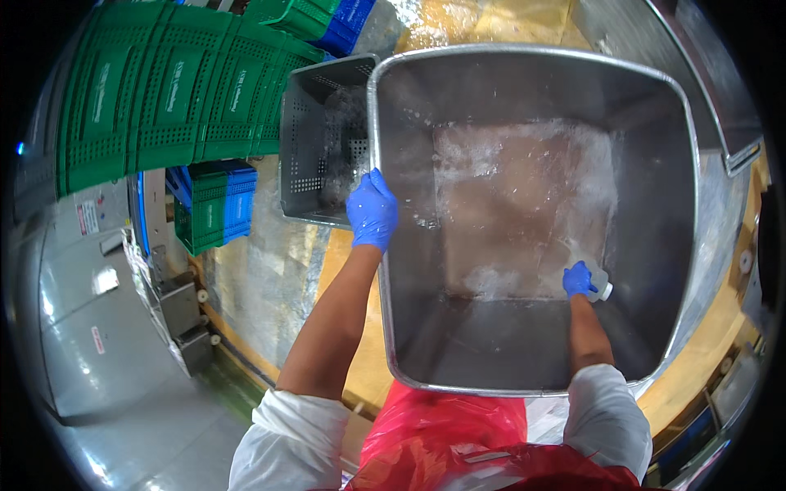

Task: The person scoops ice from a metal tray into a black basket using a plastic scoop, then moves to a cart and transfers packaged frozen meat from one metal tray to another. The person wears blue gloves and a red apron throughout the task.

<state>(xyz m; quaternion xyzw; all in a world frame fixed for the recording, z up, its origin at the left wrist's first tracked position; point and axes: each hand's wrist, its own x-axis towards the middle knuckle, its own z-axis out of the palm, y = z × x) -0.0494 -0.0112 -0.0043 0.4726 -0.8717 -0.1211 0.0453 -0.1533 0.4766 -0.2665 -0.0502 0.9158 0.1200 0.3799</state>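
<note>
A person in a red apron (446, 434) and white sleeves leans over a large steel tub (655, 147), both arms reaching forward from the lower edge of the view. Both hands wear blue gloves.

The left hand (372, 211) rests on the tub's left rim, about halfway along it, fingers curled over the edge and closed on the metal. The forearm runs back bare to the white sleeve.

The right hand (578, 280) is deep inside the tub, low against the right part of the floor. Its grip is clamped on a small pale object (601, 286), which looks like a scrubbing pad or small bottle; the view is too small to say which. The object sticks out to the right of the glove and sits at or just above the wet bottom.

The tub's floor is streaked with white foam (491, 282), thickest along the far edge and in a patch near the front, just left of the right hand. The walls are dull grey and wet.

Just beside the tub on the left, touching or nearly touching its rim, stands a grey perforated crate (315, 155), with something pale inside. Farther left, stacks of green crates (172, 90) lean in rows, and a few blue crates (237, 196) sit below them beside a shorter green stack. The floor (270, 278) around the tub is wet and yellowish-brown.
</note>
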